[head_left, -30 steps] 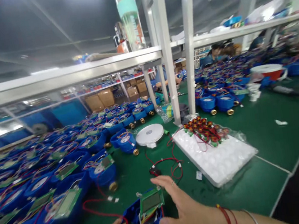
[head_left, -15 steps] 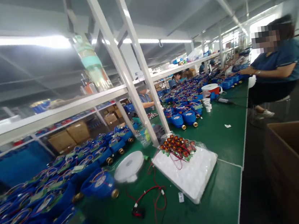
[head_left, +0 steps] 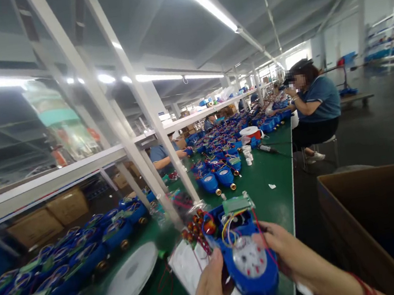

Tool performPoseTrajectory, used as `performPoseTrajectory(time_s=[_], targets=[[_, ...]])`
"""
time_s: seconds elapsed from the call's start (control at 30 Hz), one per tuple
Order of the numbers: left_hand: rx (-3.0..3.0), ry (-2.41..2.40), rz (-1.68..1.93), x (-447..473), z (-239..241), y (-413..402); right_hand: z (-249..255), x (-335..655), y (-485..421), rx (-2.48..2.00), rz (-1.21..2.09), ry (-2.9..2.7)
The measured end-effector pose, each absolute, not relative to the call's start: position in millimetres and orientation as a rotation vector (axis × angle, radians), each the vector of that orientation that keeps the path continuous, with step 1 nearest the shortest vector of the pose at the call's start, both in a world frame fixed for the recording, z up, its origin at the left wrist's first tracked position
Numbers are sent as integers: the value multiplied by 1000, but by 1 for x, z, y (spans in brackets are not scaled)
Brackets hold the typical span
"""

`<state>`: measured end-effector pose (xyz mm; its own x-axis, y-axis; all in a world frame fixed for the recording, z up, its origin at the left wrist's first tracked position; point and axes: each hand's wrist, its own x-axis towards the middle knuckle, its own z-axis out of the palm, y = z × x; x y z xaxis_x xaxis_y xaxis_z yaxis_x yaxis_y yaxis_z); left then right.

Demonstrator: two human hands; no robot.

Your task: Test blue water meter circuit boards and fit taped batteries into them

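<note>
A blue meter body point(head_left: 254, 281) is held between both hands above the green table point(head_left: 283, 204), in front of the white tray point(head_left: 185, 266), its left flank gripped by the left hand point(head_left: 210, 287) and its right by the right hand point(head_left: 283, 249). The dial point(head_left: 250, 258) is turned upward, with the right thumb at its edge beside a red wire point(head_left: 259, 228). The housing walls alone should be gripped, it is judged, so that the loose wires point(head_left: 230, 232) and the raised circuit board point(head_left: 238, 203) are not pulled or pressed.
</note>
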<state>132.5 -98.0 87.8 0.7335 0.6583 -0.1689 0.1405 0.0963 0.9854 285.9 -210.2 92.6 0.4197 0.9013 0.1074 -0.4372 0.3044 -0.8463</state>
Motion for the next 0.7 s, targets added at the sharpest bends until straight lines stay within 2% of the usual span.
performPoseTrajectory(time_s=[0.13, 0.27, 0.47, 0.7], targets=[[1882, 553, 281, 212, 95, -62, 80, 372, -200, -987, 875, -448], [2282, 654, 379, 277, 95, 11, 57, 429, -183, -1094, 789, -337], [2804, 854, 404, 380, 66, 107, 13, 446, -158, -1077, 845, -256], [3091, 1097, 420, 447, 27, 146, -13, 449, -140, -1116, 918, -341]])
